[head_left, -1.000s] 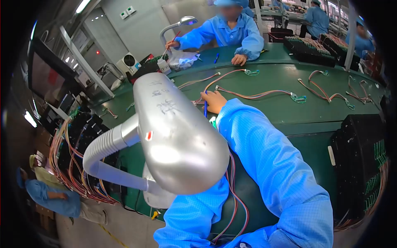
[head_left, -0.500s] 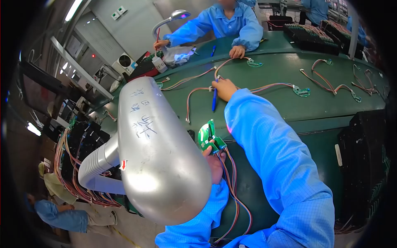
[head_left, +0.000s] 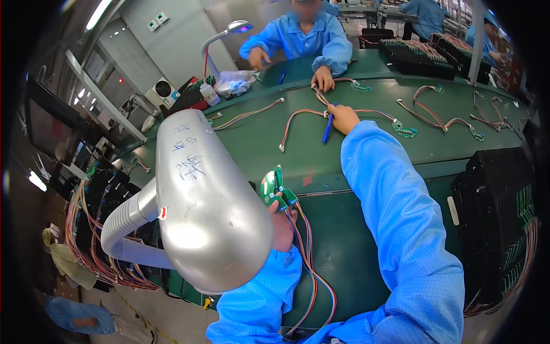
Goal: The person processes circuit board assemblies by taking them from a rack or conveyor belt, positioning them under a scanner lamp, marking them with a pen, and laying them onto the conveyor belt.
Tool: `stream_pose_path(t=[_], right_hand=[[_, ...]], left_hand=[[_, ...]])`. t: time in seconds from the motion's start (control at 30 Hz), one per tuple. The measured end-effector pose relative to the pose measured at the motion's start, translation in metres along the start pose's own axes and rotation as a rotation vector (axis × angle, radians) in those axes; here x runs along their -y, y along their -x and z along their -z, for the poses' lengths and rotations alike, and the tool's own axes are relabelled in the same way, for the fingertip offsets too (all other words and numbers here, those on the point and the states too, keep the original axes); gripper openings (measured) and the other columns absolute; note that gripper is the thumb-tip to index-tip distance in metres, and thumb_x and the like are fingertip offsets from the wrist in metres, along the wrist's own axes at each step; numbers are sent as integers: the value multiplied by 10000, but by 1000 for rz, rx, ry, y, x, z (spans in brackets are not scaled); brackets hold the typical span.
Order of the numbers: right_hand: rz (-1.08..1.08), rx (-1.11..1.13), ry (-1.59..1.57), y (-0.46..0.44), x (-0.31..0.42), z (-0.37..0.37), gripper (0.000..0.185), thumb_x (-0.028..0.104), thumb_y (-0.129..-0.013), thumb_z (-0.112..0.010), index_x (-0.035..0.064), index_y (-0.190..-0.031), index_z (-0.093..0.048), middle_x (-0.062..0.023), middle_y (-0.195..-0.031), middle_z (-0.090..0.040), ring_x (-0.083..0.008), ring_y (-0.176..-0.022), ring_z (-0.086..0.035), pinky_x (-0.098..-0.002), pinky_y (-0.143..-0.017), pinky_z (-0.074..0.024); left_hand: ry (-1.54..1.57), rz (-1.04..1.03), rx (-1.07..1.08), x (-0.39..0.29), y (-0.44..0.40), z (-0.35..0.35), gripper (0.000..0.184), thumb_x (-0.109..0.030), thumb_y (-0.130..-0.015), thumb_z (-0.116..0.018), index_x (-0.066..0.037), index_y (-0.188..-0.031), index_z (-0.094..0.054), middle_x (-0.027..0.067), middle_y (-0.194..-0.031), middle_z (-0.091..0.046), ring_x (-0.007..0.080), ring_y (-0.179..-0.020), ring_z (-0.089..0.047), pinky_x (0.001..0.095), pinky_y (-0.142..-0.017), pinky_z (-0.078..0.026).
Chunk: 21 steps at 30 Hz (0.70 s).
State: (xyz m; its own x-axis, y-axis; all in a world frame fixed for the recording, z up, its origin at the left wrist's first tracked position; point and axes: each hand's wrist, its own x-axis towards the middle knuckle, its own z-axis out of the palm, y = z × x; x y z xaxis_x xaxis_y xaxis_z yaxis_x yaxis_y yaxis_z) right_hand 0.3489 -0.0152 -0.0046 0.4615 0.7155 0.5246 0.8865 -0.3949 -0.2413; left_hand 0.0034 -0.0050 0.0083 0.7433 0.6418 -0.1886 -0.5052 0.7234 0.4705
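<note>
My left hand (head_left: 282, 229) is closed around green circuit boards (head_left: 270, 186) with white connectors, partly behind the lamp head. Multicoloured wires (head_left: 309, 258) hang from the boards down toward my sleeve. Farther out over the bench, my right hand (head_left: 345, 119) grips a blue pen (head_left: 328, 129) that points down. Right at those fingers is a wire harness (head_left: 295, 117) with white end connectors; its far strands run up to a co-worker's hand (head_left: 323, 79). Whether my fingers also pinch the harness is hard to see. A small green board (head_left: 404, 129) on wires lies to the right.
A silver lamp head (head_left: 212, 206) blocks the left-centre. More harnesses (head_left: 432, 114) lie along the green bench (head_left: 366, 152). Black racks (head_left: 492, 212) of boards and wires stand at right, others at left. A white bottle (head_left: 209, 94) stands near the co-worker.
My right hand has moved right with the pen, and the harness beside it has shifted the same way. The co-worker's other hand no longer holds the red stick. The view has turned slightly.
</note>
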Motion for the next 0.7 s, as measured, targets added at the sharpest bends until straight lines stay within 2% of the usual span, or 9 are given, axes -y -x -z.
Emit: stream_pose_path(t=[0.13,0.23,0.33,0.43,0.53,0.63,0.7], right_hand=[[36,-70,-191,1,4,3,157,148,-689,-522,74,-816,-468,-138,-717,-515,-309,-735,-502,-395,-639,-369],[55,-190,-351,0,20,18,135,100,-693,-549,53,-792,-469,-145,-721,-527,-319,-692,-510,-386,-622,-384],[37,-214,-576,12,45,47,117,98,-722,-543,37,-784,-465,-102,-737,-542,-221,-701,-534,-321,-606,-392],[-134,-104,-814,35,81,78,133,136,-761,-523,28,-801,-458,-84,-801,-548,-151,-740,-533,-258,-603,-407],[-193,5,-1101,74,113,82,166,176,-788,-499,27,-839,-450,-92,-859,-542,-150,-765,-535,-232,-609,-425],[-274,113,-1565,124,154,87,190,190,-766,-532,25,-822,-457,-80,-774,-531,-154,-709,-531,-268,-619,-448],[-394,308,-1513,150,173,87,242,223,-774,-519,20,-884,-447,-86,-803,-530,-162,-724,-537,-287,-646,-453]], left_hand=[[-67,16,31,-2,-1,0,237,-128,-773,-450,-58,-996,-485,67,-887,-525,185,-793,-480,277,-632,-395],[-101,3,42,0,-4,4,236,-131,-780,-448,-63,-1004,-482,61,-892,-528,185,-817,-488,274,-640,-396],[-159,-29,85,4,-3,7,250,-141,-780,-459,-68,-1020,-469,48,-934,-520,177,-844,-492,276,-655,-401],[-186,-34,149,2,-4,8,275,-148,-780,-467,-61,-1040,-446,29,-986,-503,148,-850,-492,278,-665,-415],[-250,-87,173,-1,1,-1,273,-153,-788,-459,-59,-1044,-443,27,-993,-501,139,-861,-490,276,-670,-425],[-305,-120,189,-4,4,-10,276,-124,-794,-446,-62,-1062,-430,34,-1009,-493,148,-883,-489,288,-700,-431],[-282,-165,272,-5,5,-13,290,-93,-794,-435,-50,-1081,-411,46,-1022,-485,161,-886,-491,288,-732,-426]])
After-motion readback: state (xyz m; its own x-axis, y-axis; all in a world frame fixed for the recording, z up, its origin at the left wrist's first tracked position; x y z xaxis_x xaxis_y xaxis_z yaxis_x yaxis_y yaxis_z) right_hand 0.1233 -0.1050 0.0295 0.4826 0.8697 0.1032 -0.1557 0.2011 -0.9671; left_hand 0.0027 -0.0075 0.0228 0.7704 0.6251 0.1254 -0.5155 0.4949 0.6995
